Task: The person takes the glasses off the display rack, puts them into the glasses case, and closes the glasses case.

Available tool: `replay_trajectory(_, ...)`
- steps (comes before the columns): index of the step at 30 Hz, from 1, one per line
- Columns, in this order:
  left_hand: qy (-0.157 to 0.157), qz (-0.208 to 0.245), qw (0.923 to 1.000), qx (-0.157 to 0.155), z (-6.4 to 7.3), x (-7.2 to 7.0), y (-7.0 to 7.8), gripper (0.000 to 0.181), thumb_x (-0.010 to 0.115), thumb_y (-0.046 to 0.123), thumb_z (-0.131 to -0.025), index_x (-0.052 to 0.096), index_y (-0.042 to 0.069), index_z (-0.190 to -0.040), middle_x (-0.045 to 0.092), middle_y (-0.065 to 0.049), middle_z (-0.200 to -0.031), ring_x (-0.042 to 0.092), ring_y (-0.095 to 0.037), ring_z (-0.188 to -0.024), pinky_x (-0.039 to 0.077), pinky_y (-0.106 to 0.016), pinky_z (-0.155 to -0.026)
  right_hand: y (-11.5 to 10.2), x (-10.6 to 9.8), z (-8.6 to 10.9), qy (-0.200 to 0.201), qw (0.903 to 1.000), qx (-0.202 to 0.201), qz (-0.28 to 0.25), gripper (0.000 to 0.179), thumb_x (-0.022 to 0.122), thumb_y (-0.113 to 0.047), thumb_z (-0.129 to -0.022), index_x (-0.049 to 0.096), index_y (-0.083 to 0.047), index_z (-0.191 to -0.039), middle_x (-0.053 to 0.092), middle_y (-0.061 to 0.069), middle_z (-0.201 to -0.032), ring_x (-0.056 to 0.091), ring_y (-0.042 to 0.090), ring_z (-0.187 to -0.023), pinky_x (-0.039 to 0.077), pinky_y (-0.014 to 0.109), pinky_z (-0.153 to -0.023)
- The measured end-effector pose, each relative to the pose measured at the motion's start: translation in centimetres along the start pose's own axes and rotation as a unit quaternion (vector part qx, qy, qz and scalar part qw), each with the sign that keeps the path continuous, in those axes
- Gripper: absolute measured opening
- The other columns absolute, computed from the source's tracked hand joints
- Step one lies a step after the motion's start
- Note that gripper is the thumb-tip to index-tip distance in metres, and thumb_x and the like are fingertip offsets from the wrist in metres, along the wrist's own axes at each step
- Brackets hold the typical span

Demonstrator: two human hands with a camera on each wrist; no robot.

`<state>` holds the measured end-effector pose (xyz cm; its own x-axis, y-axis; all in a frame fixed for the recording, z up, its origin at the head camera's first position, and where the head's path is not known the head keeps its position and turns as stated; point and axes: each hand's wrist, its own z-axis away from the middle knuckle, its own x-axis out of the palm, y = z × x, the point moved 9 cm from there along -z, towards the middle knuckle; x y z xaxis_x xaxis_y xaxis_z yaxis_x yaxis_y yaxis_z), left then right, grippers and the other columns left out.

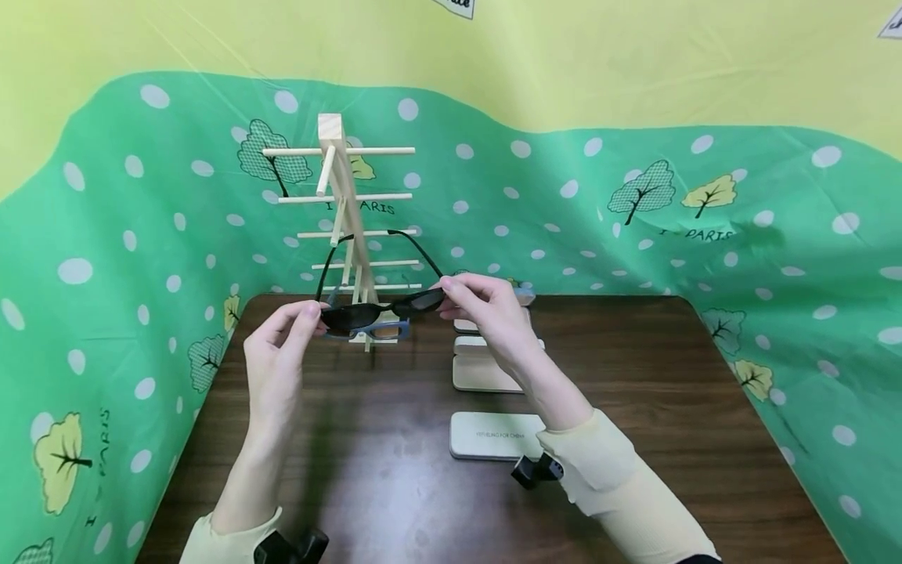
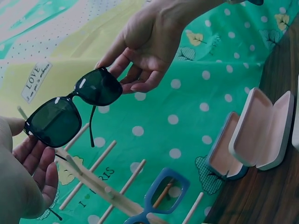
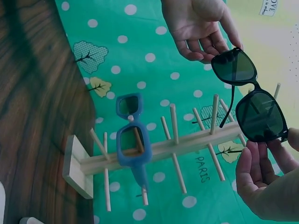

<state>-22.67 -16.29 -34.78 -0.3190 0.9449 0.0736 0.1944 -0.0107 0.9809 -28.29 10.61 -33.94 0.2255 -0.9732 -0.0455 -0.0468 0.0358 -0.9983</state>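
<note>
Black-framed sunglasses (image 1: 350, 316) with dark lenses are held up between both hands, temples unfolded and pointing toward a wooden eyeglass rack (image 1: 344, 176). My left hand (image 1: 275, 360) pinches the left end of the frame between thumb and fingers. At the other end, the right hand (image 1: 493, 313) pinches the frame near its hinge. Blue-framed glasses (image 3: 147, 140) rest on a low peg of the rack, behind and below the sunglasses in the head view. In the left wrist view, the sunglasses' lenses (image 2: 55, 121) face the camera, and part of one temple is hidden.
A closed pale glasses case (image 1: 493, 435) lies on the dark wooden table (image 1: 395, 486). Behind it stand an open white case (image 2: 257, 126) and an open blue-edged case (image 2: 219, 158). A patterned green and yellow cloth (image 1: 564, 219) surrounds the table's back and sides.
</note>
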Motion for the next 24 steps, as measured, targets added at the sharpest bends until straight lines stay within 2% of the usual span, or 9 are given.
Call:
replay_trajectory(8, -0.026, -0.015, 0.9995, 0.003, 0.5, 1.6, -0.6, 0.025, 0.07, 0.027, -0.099, 0.077, 0.004, -0.105, 0.072, 0.003, -0.081, 0.065, -0.015, -0.082, 0.053, -0.024, -0.082, 0.7, -1.6, 1.3, 0.007, 0.9999, 0.009, 0.001, 0.032, 0.063, -0.025, -0.103, 0.072, 0.001, -0.119, 0.069, 0.014, -0.114, 0.073, 0.012, -0.087, 0.061, 0.033, -0.093)
replay_trajectory(10, -0.035, -0.012, 0.9993, 0.002, 0.6, 2.3, -0.9, 0.023, 0.07, 0.025, -0.099, 0.077, 0.004, -0.105, 0.073, 0.003, -0.081, 0.067, -0.014, -0.081, 0.055, -0.022, -0.081, 0.7, -2.3, 1.6, 0.014, 0.9999, 0.003, 0.006, 0.031, 0.063, -0.025, -0.103, 0.073, 0.001, -0.118, 0.07, 0.012, -0.117, 0.074, 0.012, -0.086, 0.061, 0.031, -0.092)
replay_trajectory(17, -0.072, 0.012, 0.9974, 0.001, 1.1, 5.2, -2.1, 0.021, 0.067, 0.017, -0.101, 0.074, -0.001, -0.107, 0.075, 0.007, -0.091, 0.069, -0.015, -0.082, 0.058, -0.021, -0.08, 1.3, -4.9, 3.0, 0.043, 0.999, 0.0, 0.014, 0.034, 0.063, -0.021, -0.104, 0.07, 0.006, -0.123, 0.071, -0.002, -0.113, 0.073, 0.014, -0.091, 0.061, 0.029, -0.09)
replay_trajectory(24, -0.102, 0.03, 0.9943, -0.014, 1.6, 7.3, -3.0, 0.024, 0.067, 0.017, -0.101, 0.072, -0.004, -0.109, 0.075, -0.001, -0.094, 0.068, -0.01, -0.08, 0.059, -0.023, -0.081, 2.2, -6.9, 4.2, 0.064, 0.997, 0.009, 0.042, 0.035, 0.063, -0.022, -0.103, 0.07, 0.007, -0.122, 0.072, -0.002, -0.111, 0.072, 0.011, -0.088, 0.061, 0.025, -0.088)
